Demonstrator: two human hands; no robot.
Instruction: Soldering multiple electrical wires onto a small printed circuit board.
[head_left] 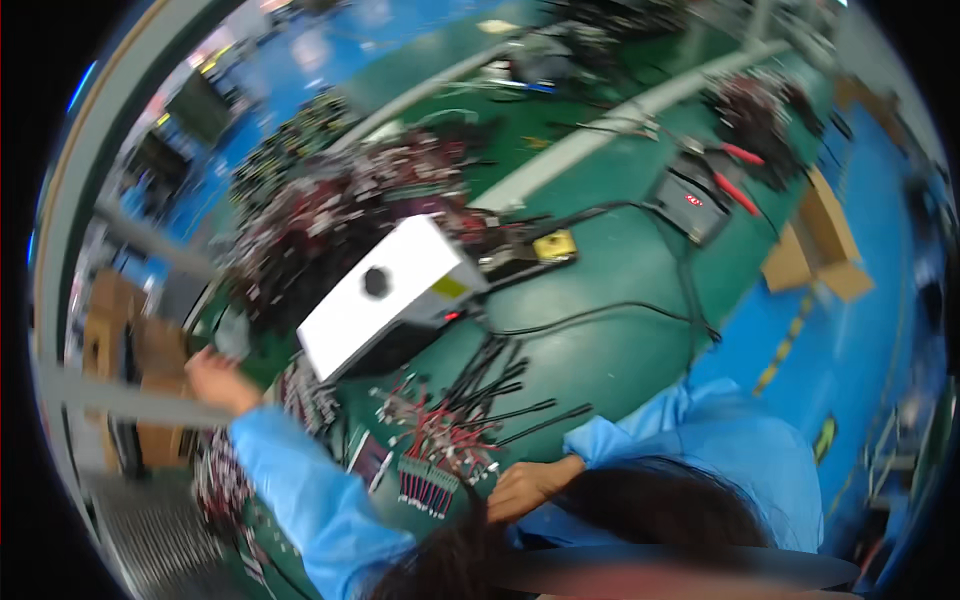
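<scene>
My left hand (222,382) is stretched out to the far left, next to a clear plastic bag (233,332) and a grey frame bar. Motion blurs its fingers, so I cannot make out whether it holds anything. My right hand (530,490) lies on the near edge of the green table, its fingers loosely out and partly hidden by hair. Just left of it are a row of green connectors (428,483) with wires and a loose bunch of red and white wired leads (440,425). Several black cables (505,385) fan out behind them.
A white box-shaped device (385,290) with a red light stands mid-table. Behind it lies a big heap of wire harnesses (340,200). Further right are a grey unit with a red display (690,205), red-handled pliers (738,180) and an open cardboard box (820,240). Black cords cross the table.
</scene>
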